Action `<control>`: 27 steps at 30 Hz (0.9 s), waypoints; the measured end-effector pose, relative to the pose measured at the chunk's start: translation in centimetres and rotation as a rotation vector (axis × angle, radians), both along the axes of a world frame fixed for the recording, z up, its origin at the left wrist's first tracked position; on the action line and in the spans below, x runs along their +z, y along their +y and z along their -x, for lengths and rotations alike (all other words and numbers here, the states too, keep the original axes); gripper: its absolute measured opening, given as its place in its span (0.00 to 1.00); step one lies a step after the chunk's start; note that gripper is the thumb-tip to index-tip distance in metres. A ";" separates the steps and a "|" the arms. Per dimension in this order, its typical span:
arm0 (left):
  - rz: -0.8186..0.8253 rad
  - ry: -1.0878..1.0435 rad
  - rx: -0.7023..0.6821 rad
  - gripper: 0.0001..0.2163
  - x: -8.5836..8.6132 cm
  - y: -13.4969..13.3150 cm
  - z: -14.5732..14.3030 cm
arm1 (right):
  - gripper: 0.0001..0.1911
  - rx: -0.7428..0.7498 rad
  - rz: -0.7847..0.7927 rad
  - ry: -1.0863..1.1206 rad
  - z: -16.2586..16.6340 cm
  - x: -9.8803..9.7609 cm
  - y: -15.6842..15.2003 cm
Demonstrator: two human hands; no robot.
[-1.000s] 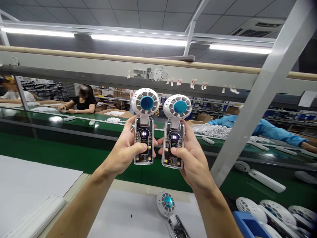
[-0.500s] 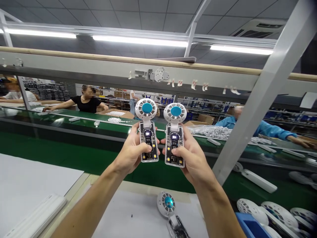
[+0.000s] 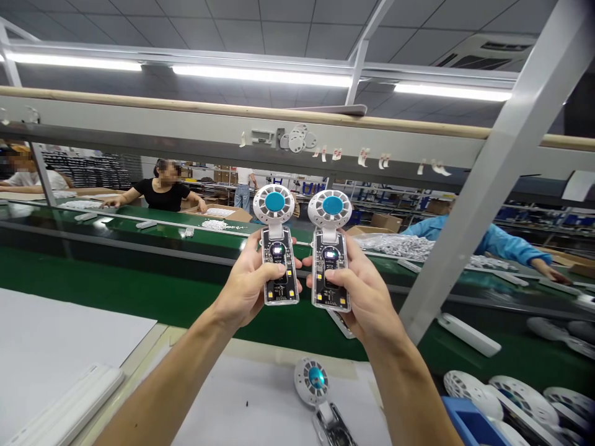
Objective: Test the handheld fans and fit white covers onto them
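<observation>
Two handheld fans are held upright side by side over the green belt. My left hand (image 3: 248, 282) is closed round the left handheld fan (image 3: 275, 248), its thumb pressing on the front of the clear handle. In the same way my right hand (image 3: 365, 285) grips the right handheld fan (image 3: 330, 248). Each has a round white head with a blue centre, a dark circuit board behind clear plastic and a lit display. The two fans stand slightly apart. Below them, a third handheld fan (image 3: 313, 381) lies on the white sheet, cut off by the lower edge.
A green conveyor belt (image 3: 139, 272) crosses in front. A slanted metal post (image 3: 478, 179) rises at right, near several white fans (image 3: 523, 402) and a blue bin (image 3: 474, 422). White bars (image 3: 69, 406) lie at lower left. Co-workers sit across the belt.
Both hands keep hold of their fans; the right fan has tilted slightly. The displays look different. White parts on the belts have shifted, and the co-workers' arms have moved.
</observation>
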State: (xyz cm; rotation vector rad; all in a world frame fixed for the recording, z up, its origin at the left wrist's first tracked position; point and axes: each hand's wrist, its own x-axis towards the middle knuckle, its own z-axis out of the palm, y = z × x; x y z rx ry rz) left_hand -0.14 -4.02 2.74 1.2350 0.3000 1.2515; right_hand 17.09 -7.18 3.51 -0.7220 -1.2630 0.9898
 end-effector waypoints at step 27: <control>-0.085 0.065 0.323 0.17 -0.7 1.0 -0.1 | 0.42 -0.125 -0.089 0.015 0.5 0.2 -0.9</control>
